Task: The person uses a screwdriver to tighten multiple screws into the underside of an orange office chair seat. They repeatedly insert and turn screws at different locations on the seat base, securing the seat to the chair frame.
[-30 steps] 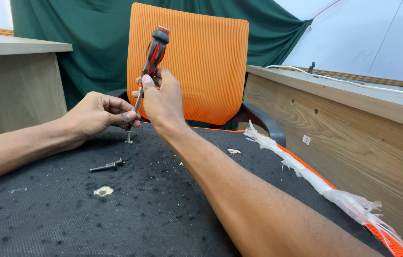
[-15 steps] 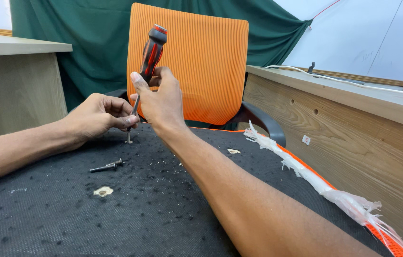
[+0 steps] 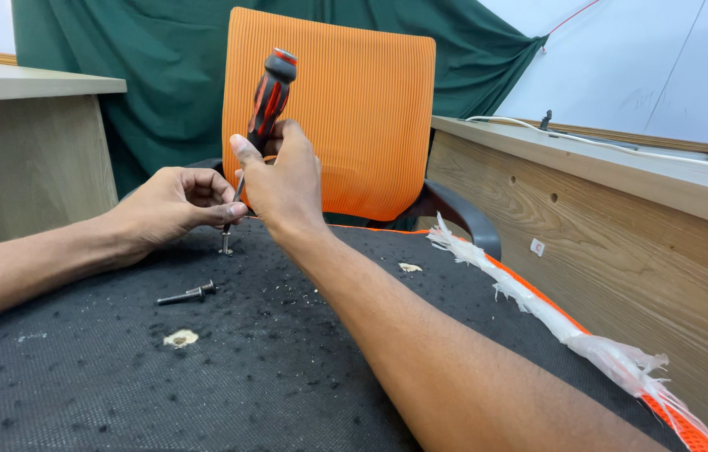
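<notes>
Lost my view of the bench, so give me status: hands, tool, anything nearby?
Right hand grips red-black screwdriver, tip on upright screw. Left hand pinches shaft. Loose bolt lies apart.

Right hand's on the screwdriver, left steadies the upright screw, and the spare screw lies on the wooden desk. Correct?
Not quite: in the head view the spare screw lies on the black fabric surface, not the desk. Right hand on screwdriver, left hand at upright screw.
</notes>
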